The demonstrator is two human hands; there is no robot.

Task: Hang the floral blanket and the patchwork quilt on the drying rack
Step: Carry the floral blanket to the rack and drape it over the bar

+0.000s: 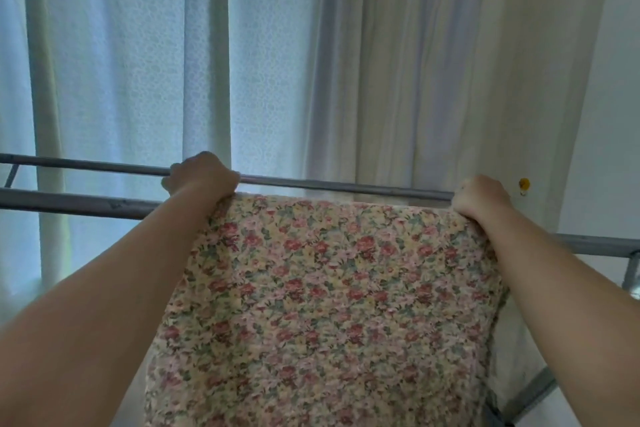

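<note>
The floral blanket, cream with small red and pink flowers, hangs stretched in front of me, its top edge level with the near rail of the grey metal drying rack. My left hand grips the blanket's top left corner, fist closed, between the near rail and the far rail. My right hand grips the top right corner at the same height. Whether the edge lies over the near rail is hidden by the cloth. The patchwork quilt is not in view.
White and pale blue curtains hang close behind the rack. A rack leg and cross brace run down at the lower right. A small yellow hook sticks out of the wall on the right.
</note>
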